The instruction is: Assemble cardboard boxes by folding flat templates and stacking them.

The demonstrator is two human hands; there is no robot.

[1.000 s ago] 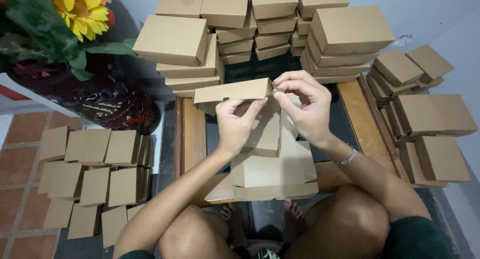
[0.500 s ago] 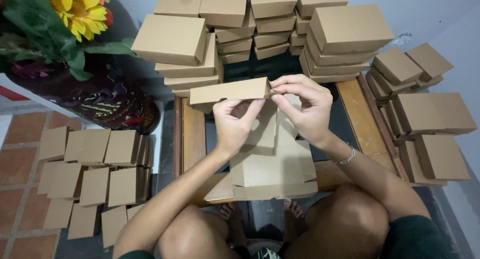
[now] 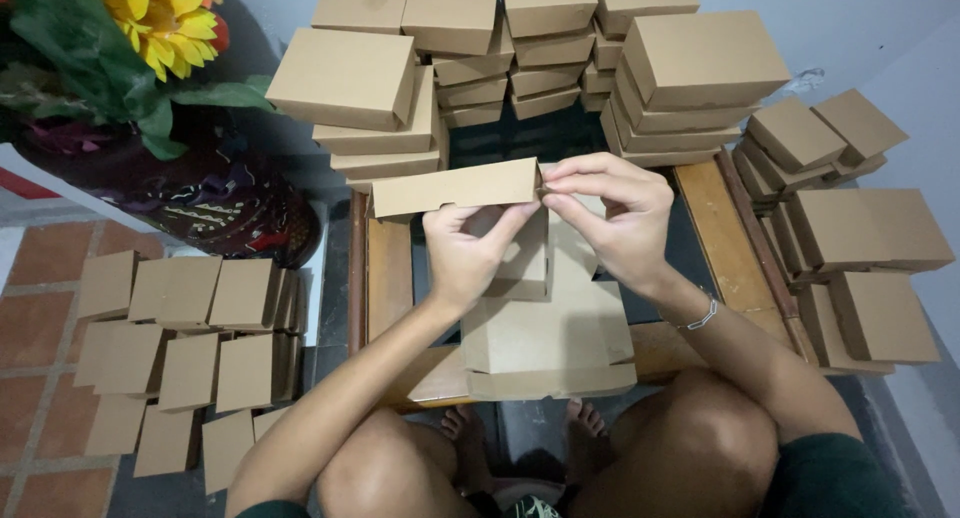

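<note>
I hold a half-folded brown cardboard box up in front of me with both hands. My left hand grips it from below at the middle. My right hand pinches its right end between thumb and fingers; a thin bracelet sits on that wrist. Under my hands a pile of flat cardboard blanks lies across a wooden frame over my knees.
Stacks of folded brown boxes stand at the back, and more folded boxes are heaped on the right. Flat cardboard pieces lie in rows on the tiled floor at left. A dark vase with sunflowers stands at top left.
The box has stayed at about the same height. My right hand's fingers have shifted slightly along its right end, pressing the flap.
</note>
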